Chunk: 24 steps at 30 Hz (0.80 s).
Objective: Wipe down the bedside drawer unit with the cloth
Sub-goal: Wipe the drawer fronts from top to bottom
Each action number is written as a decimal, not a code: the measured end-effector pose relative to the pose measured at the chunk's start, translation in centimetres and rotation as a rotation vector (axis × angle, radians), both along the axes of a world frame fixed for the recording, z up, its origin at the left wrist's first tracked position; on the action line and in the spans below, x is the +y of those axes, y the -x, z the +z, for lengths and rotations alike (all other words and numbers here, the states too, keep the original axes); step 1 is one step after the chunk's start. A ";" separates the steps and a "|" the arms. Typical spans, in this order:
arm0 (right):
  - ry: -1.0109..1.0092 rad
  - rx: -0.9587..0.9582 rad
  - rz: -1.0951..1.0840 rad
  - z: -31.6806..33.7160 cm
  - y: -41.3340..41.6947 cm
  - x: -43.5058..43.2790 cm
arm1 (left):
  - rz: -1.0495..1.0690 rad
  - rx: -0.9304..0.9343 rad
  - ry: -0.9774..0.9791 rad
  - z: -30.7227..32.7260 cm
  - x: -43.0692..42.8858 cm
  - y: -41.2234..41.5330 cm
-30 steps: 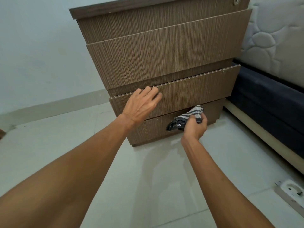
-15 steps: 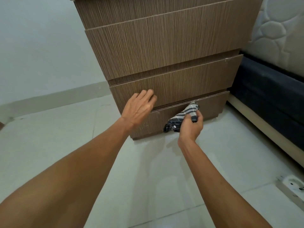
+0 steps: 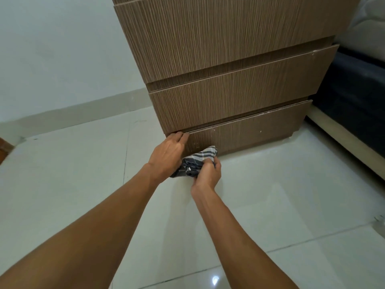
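The brown wood-grain bedside drawer unit (image 3: 229,65) stands on the pale tiled floor (image 3: 270,195), with three drawer fronts in view, stacked one above another. The left hand (image 3: 167,154) rests at the left end of the bottom drawer (image 3: 250,130), its fingertips (image 3: 180,136) curled over the drawer's top edge where it meets the front above; whether it actually grips that edge cannot be told. The right hand (image 3: 208,174) is clenched around a bunched striped cloth (image 3: 196,162), dark grey and white, and presses it against the lower left part of the bottom drawer front, just above the floor. The cloth lies between the two hands, touching both. To the right of the unit, a dark bed base (image 3: 354,97) runs along the floor, with a pale quilted mattress (image 3: 366,28) above it. A white wall (image 3: 62,49) stands to the left.
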State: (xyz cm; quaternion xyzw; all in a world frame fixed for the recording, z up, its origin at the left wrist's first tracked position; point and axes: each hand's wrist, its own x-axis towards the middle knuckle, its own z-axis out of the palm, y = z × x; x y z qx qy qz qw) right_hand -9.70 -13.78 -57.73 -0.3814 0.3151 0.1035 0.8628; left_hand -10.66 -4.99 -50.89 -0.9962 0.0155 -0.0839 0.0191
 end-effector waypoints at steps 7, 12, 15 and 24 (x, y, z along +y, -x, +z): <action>-0.057 0.025 -0.003 -0.7 0.4 1.1 | 0.007 -0.084 0.113 -0.4 -0.2 -0.2; -0.112 0.027 -0.036 -0.4 1.6 0.5 | -0.003 -0.068 0.115 0.1 -0.4 0.8; -0.174 0.037 -0.045 0.2 2.8 0.6 | -0.020 -0.040 0.095 0.7 -0.6 1.0; -0.285 0.086 0.011 1.5 2.6 2.2 | -0.075 0.023 -0.042 1.6 -1.2 0.9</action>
